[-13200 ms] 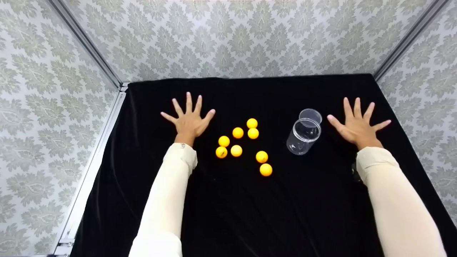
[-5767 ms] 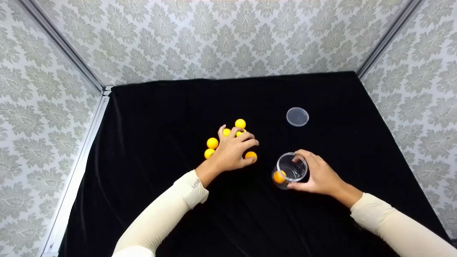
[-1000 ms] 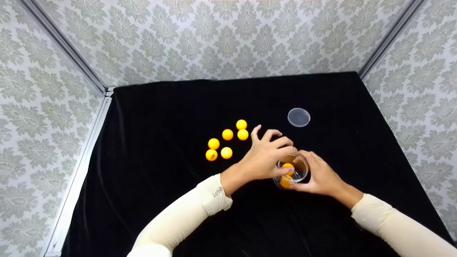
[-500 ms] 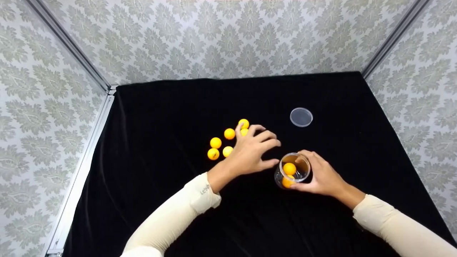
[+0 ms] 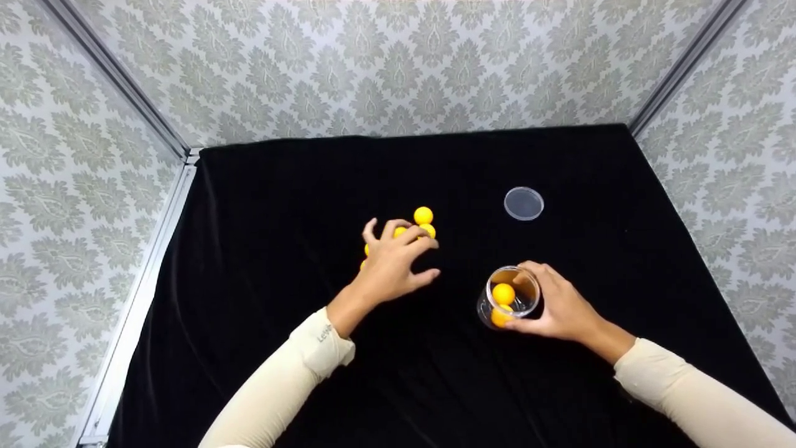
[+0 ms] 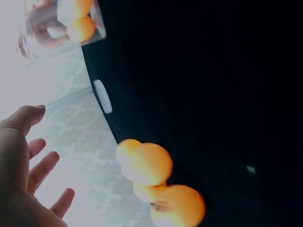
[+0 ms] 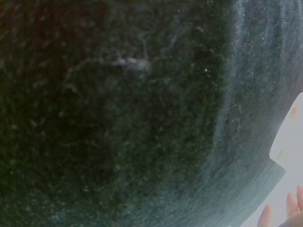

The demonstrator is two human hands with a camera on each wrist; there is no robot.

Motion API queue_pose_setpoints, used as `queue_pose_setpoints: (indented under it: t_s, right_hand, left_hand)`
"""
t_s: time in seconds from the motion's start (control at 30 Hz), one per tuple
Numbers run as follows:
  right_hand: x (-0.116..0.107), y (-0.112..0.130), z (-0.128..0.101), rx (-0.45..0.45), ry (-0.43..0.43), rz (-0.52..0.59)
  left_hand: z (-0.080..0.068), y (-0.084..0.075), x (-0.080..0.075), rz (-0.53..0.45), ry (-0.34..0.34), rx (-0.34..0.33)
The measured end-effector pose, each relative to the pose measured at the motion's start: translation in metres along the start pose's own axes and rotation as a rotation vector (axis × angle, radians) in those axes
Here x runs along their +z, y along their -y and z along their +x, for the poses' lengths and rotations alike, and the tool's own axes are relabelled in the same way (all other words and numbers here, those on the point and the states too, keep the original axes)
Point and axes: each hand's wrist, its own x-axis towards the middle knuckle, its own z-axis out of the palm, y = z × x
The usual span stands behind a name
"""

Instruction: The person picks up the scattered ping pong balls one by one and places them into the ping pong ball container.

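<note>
Black cloth (image 5: 280, 186) holds yellow balls (image 5: 423, 215). Left hand (image 5: 392, 267) hovers over them, fingers spread, holding nothing. Right hand (image 5: 559, 308) grips the jar (image 5: 510, 298) with two balls inside. Next, I think: pinch one ball.

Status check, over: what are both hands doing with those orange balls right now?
Left hand open over the loose balls. Right hand grips the clear jar, two balls inside. Lid off, lying apart. Nothing in the way.
</note>
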Motion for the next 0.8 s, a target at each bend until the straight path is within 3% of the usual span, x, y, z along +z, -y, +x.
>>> queue_pose_setpoints:
  t_s: [0.37,0.8]
  right_hand:
    - [-0.001,0.0,-0.001,0.037,0.038,0.012]
    - [-0.001,0.0,-0.001,0.018,0.014,0.01]
  left_hand:
    - [-0.023,0.035,0.011,0.032,0.054,-0.12]
    - [-0.034,0.051,0.02,0.081,0.121,-0.186]
